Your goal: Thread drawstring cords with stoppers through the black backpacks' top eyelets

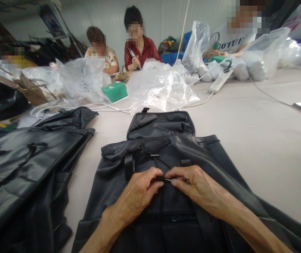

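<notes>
A black backpack (182, 196) lies in front of me, its top flap (161, 124) folded open toward the far side. A black drawstring (163, 146) runs through metal eyelets along its mouth and passes through a cord stopper (155, 155). Over the middle of the bag, my left hand (142, 184) pinches what looks like the dark end of the drawstring between thumb and forefinger. Close beside it, my right hand (192, 181) is closed in a pinch on a thin, shiny metal piece (167, 180). Whether this piece is joined to the cord is hard to see.
More black bags (31, 168) lie in a pile at left. Across the table (266, 140) are clear plastic bags (161, 88), a green box (115, 92), white cables and a power strip (220, 81). Several people sit along the far side, one holding a tool (133, 54).
</notes>
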Demonstrator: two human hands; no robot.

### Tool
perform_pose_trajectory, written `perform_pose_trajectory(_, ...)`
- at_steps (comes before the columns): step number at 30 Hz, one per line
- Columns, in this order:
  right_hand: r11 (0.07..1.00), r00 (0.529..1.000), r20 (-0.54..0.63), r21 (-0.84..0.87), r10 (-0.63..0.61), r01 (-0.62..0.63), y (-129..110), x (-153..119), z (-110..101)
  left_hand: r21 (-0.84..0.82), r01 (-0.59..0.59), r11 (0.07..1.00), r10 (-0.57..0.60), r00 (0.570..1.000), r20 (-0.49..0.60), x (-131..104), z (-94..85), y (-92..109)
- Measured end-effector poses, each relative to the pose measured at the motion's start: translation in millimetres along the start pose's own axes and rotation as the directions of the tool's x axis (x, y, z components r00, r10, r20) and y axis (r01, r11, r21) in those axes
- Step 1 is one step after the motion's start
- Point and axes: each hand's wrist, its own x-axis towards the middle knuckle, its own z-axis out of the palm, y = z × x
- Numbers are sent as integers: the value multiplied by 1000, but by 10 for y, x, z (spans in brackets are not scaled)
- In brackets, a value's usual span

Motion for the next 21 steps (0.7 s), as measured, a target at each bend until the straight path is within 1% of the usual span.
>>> perform_pose_trajectory(8, 997, 999, -17, 52, -47, 48, -6, 7, 24, -8, -2, 1000, 2, 999, -33, 7, 12, -30)
perform_pose_trajectory(14, 1000, 998, -55, -12, -5, 5, 20, -18, 72, 22, -17, 1000, 17, 999, -34, -4, 19, -14)
perform_pose_trajectory(19, 997, 996, -92, -69, 21, -27, -22, -28, 110, 54, -39, 998, 40, 999, -16, -4, 8, -2)
perform_pose_trajectory(21, 996, 994, -111, -92, 8, -18, -48, -19, 118, 58, -47, 997, 48, 999, -15, 2, 6, -7)
